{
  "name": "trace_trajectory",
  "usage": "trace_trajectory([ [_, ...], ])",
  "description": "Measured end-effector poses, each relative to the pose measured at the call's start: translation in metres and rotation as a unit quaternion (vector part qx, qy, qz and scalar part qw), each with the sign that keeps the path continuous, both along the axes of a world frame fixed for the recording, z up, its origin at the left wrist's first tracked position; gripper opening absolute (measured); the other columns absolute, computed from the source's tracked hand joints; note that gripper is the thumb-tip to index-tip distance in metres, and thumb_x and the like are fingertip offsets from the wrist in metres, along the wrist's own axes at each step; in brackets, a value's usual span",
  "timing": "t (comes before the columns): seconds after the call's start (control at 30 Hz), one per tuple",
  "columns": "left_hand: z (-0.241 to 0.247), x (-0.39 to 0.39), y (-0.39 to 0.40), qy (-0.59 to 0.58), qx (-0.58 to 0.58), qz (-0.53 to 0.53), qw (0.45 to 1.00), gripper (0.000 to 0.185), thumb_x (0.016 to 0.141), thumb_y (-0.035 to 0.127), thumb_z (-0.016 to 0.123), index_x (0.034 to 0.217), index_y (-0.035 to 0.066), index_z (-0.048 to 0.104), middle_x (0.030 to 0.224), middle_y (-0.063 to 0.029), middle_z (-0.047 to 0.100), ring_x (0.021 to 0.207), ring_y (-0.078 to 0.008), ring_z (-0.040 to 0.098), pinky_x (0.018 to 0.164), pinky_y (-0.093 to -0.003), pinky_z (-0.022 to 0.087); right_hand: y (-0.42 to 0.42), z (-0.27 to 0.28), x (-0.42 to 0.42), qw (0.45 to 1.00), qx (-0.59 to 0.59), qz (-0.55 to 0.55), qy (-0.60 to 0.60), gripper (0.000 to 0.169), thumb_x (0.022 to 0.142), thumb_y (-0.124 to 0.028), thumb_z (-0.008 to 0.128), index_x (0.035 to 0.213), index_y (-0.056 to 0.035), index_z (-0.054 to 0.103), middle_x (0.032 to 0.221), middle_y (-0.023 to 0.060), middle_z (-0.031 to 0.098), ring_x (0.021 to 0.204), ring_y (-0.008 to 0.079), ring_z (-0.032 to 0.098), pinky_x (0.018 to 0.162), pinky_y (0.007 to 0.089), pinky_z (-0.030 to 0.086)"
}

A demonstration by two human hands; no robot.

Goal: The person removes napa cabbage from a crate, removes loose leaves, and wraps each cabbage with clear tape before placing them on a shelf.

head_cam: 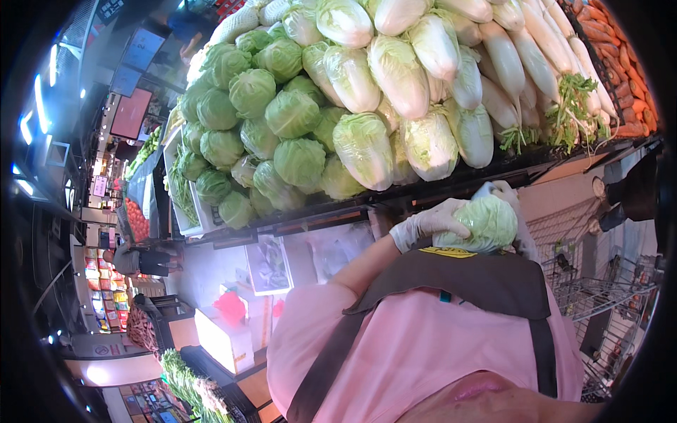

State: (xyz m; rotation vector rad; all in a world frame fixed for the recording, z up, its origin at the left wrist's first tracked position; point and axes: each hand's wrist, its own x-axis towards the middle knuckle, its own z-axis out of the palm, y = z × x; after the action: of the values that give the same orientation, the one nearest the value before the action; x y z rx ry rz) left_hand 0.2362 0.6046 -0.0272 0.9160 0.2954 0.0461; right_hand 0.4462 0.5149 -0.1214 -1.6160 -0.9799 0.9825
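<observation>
My left hand [431, 224], in a white glove, grips a round pale-green cabbage [489, 224] from its left side, in front of my dark apron [449, 275]. Just beyond the cabbage is my right hand [505, 193], also gloved and mostly hidden behind it. A blue-grey object [482, 191] shows at the right hand's fingers; its kind and whether it is held are unclear. Ahead of both hands rises a vegetable display with stacked green cabbages [293, 116]. Napa cabbages [399, 76], some visibly wrapped in clear film, lie beside them.
White radishes [502, 58] and carrots [629, 79] fill the display's right side. A wire shopping cart [603, 296] stands at my right, near another person's legs [627, 201]. White foam boxes [225, 338] are stacked at left. Farther off, a person [143, 261] stands in the aisle.
</observation>
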Motion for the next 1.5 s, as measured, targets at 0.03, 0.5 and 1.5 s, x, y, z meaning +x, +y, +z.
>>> trace_trajectory([
  [0.03,0.003,0.002,0.004,0.029,0.029,-0.010,0.999,0.059,0.067,0.011,0.075,0.119,-0.005,0.052,0.105,-0.0070,0.063,0.094,-0.0156,0.060,0.088,-0.0292,0.048,0.013,0.032,-0.016,0.994,-0.069,-0.054,0.069,0.028,0.085,-0.010,0.056,0.109,0.0034,0.055,0.098,0.0111,0.057,0.090,0.0217,0.055,0.082,0.0310,0.044],
  [0.5,-0.050,0.024,0.020,-0.035,0.024,-0.234,0.971,0.052,0.062,0.017,0.075,0.108,-0.004,0.062,0.097,-0.0044,0.066,0.088,-0.0119,0.059,0.080,-0.0259,0.047,0.048,0.056,-0.029,0.947,0.198,-0.006,-0.252,0.039,0.067,-0.012,0.076,0.094,0.0097,0.057,0.111,0.0209,0.053,0.099,0.0343,0.055,0.085,0.0359,0.045],
  [1.5,0.173,-0.028,0.505,0.341,0.654,0.503,0.451,0.093,0.076,0.054,0.066,0.145,0.007,0.026,0.138,-0.0242,0.042,0.129,-0.0365,0.039,0.104,-0.0471,0.034,-0.075,-0.038,-0.054,0.957,-0.078,-0.224,-0.169,0.049,0.067,-0.029,0.074,0.096,0.0092,0.062,0.103,0.0172,0.055,0.096,0.0319,0.056,0.084,0.0361,0.044],
])
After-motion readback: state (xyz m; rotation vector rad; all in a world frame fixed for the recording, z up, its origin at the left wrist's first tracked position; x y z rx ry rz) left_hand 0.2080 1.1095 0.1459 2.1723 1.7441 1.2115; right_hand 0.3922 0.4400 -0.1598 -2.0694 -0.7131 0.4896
